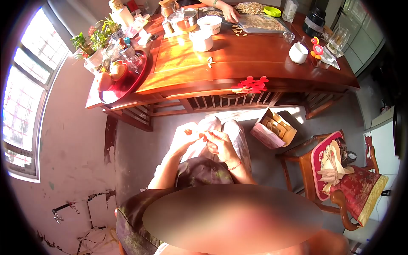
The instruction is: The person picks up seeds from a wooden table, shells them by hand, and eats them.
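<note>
Above my lap, my left hand (187, 136) and my right hand (219, 143) meet with fingertips pinched together. Something small sits between the fingers, too small and washed out by sunlight to name. A bracelet circles my right wrist. Beyond my knees stands a reddish wooden table (170, 76), with a few small pale pieces (210, 62) lying near its middle. A white mug (201, 41) and a white tub (210, 25) stand further back. At the far side, a co-worker's hand (230, 14) touches the table beside a clear bag (261, 24) of pale pieces.
An open cardboard box (274, 129) lies on the floor right of my knees. Further right is a wooden chair (308, 165) holding a cushion and cloth. A red tray (142, 76) with fruit and glasses sits at the table's left end. A white cup (298, 53) stands at right.
</note>
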`<act>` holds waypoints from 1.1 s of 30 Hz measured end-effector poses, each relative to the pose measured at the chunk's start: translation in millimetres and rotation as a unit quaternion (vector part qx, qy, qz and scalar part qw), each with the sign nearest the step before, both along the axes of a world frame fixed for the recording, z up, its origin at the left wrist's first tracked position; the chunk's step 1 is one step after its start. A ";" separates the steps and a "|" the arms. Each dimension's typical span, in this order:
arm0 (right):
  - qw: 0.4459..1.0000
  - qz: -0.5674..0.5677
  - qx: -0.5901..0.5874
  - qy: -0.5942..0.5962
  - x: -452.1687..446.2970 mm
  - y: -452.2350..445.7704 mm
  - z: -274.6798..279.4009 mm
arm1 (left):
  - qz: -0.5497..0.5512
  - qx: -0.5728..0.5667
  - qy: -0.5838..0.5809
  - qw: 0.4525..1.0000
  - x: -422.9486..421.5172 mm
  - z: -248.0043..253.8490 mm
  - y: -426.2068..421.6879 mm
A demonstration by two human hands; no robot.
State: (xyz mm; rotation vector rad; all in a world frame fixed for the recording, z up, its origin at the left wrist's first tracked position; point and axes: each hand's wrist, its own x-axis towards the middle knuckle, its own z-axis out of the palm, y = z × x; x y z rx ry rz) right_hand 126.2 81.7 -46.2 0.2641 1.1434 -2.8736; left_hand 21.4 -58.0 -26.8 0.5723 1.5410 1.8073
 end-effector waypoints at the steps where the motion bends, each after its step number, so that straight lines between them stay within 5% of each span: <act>1: 1.000 -0.001 -0.001 -0.001 -0.2 0.2 -1.9 | -0.001 -0.001 -0.001 1.000 0.2 -0.1 0.1; 19: 0.994 -0.053 0.096 0.027 1.7 -0.3 4.9 | -0.002 0.027 0.057 0.998 0.3 8.3 15.1; 21: 0.938 -0.186 0.290 0.034 -2.4 -2.6 5.6 | 0.024 0.029 0.047 0.998 0.1 11.1 20.3; 24: 0.868 -0.200 0.451 0.064 -3.2 7.2 3.2 | 0.033 0.031 0.034 0.998 1.8 14.5 28.5; 26: 0.860 -0.207 0.459 0.085 -7.3 6.3 7.2 | 0.049 0.028 0.031 0.998 0.0 8.6 34.3; 31: 0.738 -0.359 0.555 0.135 -26.1 0.0 -19.5 | 0.074 0.054 -0.028 0.995 -3.6 -8.8 40.6; 33: 0.745 -0.359 0.552 0.108 -26.0 -3.0 -17.4 | 0.095 0.059 -0.059 0.992 -0.2 -6.0 44.3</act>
